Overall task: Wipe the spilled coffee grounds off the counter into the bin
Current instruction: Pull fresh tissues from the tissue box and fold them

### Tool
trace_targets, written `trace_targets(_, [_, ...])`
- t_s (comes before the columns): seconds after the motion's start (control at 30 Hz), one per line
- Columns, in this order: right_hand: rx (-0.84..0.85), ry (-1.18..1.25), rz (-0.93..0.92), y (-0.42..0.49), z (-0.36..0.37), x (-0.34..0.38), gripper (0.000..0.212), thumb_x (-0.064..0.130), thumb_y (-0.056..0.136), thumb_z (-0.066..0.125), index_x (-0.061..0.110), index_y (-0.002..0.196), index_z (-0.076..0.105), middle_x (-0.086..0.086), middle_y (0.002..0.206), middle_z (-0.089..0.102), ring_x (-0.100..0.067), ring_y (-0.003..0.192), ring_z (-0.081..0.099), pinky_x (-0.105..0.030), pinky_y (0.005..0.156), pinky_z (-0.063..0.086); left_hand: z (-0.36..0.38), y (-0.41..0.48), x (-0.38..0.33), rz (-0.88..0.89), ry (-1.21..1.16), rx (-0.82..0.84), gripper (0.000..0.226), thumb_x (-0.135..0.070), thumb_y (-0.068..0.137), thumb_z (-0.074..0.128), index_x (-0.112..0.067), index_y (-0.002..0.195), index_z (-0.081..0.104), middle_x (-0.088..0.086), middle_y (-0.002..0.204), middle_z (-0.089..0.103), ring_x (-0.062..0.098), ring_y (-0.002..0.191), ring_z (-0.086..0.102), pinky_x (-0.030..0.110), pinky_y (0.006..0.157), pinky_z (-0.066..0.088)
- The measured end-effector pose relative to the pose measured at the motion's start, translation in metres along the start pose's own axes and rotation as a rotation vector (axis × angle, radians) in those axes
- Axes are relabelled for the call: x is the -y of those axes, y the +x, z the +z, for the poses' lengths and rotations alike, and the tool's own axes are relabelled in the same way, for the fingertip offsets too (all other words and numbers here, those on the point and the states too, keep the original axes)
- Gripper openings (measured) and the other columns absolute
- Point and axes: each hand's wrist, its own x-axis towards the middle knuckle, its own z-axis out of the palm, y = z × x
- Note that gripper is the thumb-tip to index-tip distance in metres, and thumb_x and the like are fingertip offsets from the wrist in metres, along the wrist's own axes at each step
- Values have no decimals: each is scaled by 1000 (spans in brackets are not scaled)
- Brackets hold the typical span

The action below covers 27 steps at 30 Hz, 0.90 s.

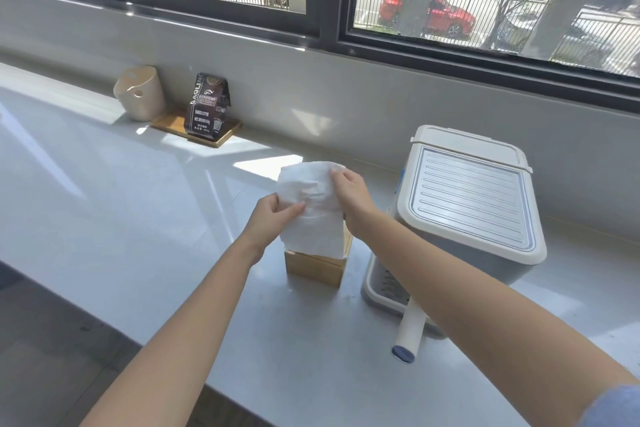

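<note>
Both my hands hold a white paper tissue (311, 204) up above a wooden tissue box (317, 265) on the pale counter (138, 211). My left hand (270, 218) pinches its lower left edge. My right hand (349, 196) grips its upper right corner. To the right stands a grey bin (467, 211) with a white lid, shut. A small dustpan (384, 288) with a white handle lies against the bin's front. I cannot make out coffee grounds on the counter.
A dark coffee bag (207, 104) stands on a wooden tray (197, 128) by the back wall, next to a beige cup (138, 92). Windows run along the back. The counter's front edge drops to a dark floor at lower left.
</note>
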Motion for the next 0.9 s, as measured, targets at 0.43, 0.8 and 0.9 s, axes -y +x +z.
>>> trace_targets(0.43, [378,-676,-6,-15,-3,-56,25,7,80,67,5,105,65,-14,103,69,-29,97,65,-39,86,54,-17,10,28,-93,-258,-232,9,-21,94,60,-22,96,68,2,95,71,23,90,66,34,74,54])
trace_targets(0.8, [750,-1173,-13,-27,-2,-70,25,19,84,64,17,109,67,-6,111,66,-16,96,60,-26,78,47,-45,18,23,-107,-573,-398,25,-17,99,47,-22,120,57,-2,101,68,16,88,66,33,71,55])
trace_targets(0.9, [877,-1483,-88,-40,18,-108,34,29,86,62,25,120,62,-6,124,54,-24,116,50,-32,87,43,-46,14,26,-115,-605,-333,26,-17,98,49,-21,122,57,-1,104,69,18,92,67,33,74,56])
